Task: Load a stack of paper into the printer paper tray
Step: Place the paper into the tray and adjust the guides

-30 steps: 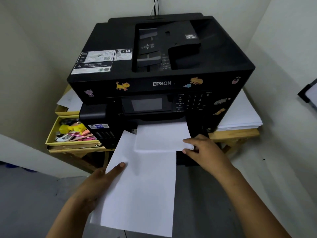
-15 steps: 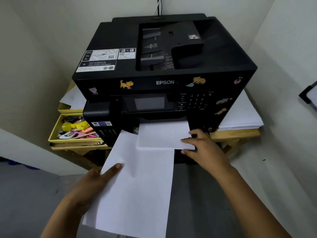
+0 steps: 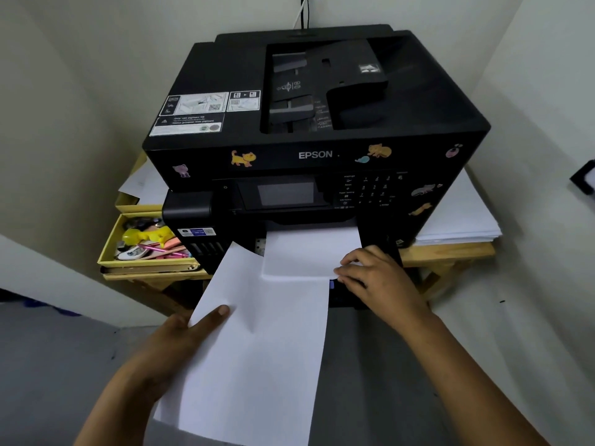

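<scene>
White paper stack tilted, far edge at black printer front tray slot.

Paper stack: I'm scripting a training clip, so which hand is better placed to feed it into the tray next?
Left. The left hand grips the paper stack; the right hand rests at the tray's front.

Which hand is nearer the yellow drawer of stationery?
Left. The left hand grips the held paper below and right of the yellow drawer; the right hand is farther right, at the printer's front.
</scene>
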